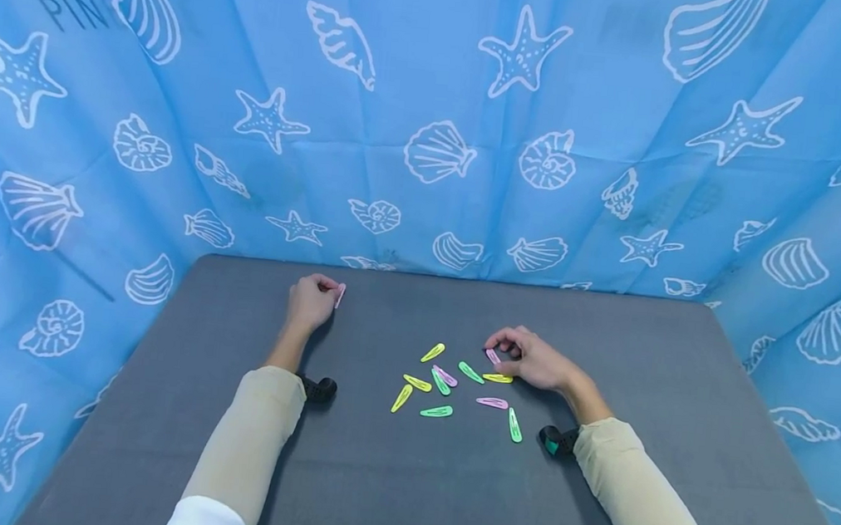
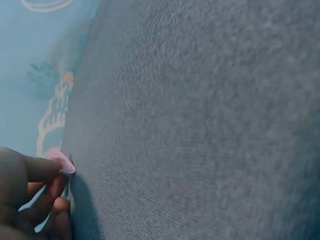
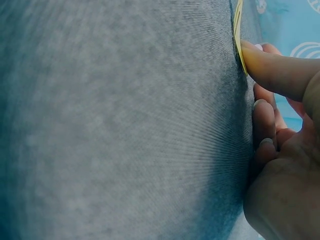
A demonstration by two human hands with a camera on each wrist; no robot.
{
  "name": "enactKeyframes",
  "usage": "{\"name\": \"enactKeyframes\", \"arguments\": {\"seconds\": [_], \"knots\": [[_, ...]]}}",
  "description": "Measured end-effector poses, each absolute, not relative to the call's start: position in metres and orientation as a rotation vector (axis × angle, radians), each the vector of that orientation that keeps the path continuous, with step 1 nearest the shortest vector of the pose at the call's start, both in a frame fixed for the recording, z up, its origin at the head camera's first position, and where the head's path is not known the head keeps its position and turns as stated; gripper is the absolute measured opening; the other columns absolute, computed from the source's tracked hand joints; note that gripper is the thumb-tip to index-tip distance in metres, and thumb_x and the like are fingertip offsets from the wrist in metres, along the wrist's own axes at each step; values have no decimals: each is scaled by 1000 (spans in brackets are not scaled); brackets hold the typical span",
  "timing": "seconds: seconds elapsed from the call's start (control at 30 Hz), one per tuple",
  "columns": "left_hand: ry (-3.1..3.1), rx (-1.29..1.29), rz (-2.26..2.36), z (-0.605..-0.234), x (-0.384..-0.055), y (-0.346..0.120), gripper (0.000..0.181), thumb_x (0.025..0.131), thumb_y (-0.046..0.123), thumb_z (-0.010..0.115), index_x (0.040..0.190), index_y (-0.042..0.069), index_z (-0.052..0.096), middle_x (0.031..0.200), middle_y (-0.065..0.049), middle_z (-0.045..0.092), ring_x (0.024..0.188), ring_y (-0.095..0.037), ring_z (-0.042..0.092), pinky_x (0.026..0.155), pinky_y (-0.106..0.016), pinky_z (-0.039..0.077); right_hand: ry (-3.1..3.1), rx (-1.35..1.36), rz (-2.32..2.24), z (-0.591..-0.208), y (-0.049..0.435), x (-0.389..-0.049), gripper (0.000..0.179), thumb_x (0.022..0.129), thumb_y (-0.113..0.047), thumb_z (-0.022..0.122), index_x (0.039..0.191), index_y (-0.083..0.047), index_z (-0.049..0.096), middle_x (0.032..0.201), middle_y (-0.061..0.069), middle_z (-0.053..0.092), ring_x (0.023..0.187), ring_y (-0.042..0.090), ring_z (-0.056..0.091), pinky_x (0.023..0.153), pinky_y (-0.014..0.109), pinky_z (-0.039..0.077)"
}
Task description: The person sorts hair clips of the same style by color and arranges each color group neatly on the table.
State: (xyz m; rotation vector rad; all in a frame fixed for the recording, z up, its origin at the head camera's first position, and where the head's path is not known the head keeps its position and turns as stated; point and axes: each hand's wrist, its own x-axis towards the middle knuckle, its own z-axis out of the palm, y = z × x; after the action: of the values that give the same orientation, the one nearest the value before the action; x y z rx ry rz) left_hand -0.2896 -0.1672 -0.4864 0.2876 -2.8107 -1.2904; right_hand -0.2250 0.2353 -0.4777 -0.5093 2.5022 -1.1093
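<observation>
Left hand (image 1: 312, 299): fingers pinch one pink clip (image 1: 340, 295). Right hand (image 1: 536, 361), the nearer to a second pink clip (image 1: 492, 356): fingers parted, grip undetermined; this clip lies between index and thumb, long axis running from one toward the other. A yellow clip (image 1: 495, 378) lies beside the thumb tip.

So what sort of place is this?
Probably a makeshift filming corner: a blue shell-patterned curtain hangs behind and beside a grey table, and small black devices, perhaps cameras, sit at both wrists.
</observation>
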Motion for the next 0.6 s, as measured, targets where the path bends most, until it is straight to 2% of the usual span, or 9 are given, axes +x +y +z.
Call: {"name": "enactKeyframes", "arguments": {"seconds": [0.1, 0.2, 0.3, 0.47, 0.6], "knots": [[-2821, 315, -1244, -487, -291, -170, 24, 103, 25, 59, 111, 6, 71, 110, -15, 70, 107, -33, 59, 92, -47, 47, 2511, -499, -1092, -478, 235, -226, 27, 94, -11, 71, 121, -10, 67, 111, 13, 51, 100, 24, 44, 84, 34, 36], [-2815, 330, -1225, -488, -292, -177, 26, 102, 28, 60, 114, 7, 70, 113, -16, 67, 121, -40, 50, 103, -56, 33, 2516, -485, -1084, -478, 234, -226, 26, 94, -11, 71, 120, -10, 67, 111, 13, 51, 100, 24, 44, 85, 34, 36], [-2858, 259, -1212, -490, -295, -189, 35, 100, 38, 63, 123, 11, 68, 120, -14, 64, 129, -43, 40, 106, -62, 20, 2511, -470, -1079, -478, 234, -226, 26, 94, -12, 71, 120, -11, 67, 111, 12, 51, 101, 24, 44, 85, 35, 36], [-3071, -39, -1120, -490, -298, -211, 62, 93, 46, 73, 147, 24, 54, 136, -12, 57, 132, -43, 34, 107, -67, 17, 2497, -422, -1119, -478, 234, -226, 24, 95, -10, 70, 118, -5, 64, 108, 12, 54, 97, 23, 47, 84, 32, 38], [-3176, -198, -1049, -486, -301, -218, 71, 90, 45, 77, 153, 30, 48, 138, -13, 53, 129, -43, 33, 105, -67, 20, 2487, -385, -1175, -477, 234, -225, 20, 96, -7, 68, 114, -1, 62, 101, 11, 57, 91, 21, 50, 79, 28, 41]]}}
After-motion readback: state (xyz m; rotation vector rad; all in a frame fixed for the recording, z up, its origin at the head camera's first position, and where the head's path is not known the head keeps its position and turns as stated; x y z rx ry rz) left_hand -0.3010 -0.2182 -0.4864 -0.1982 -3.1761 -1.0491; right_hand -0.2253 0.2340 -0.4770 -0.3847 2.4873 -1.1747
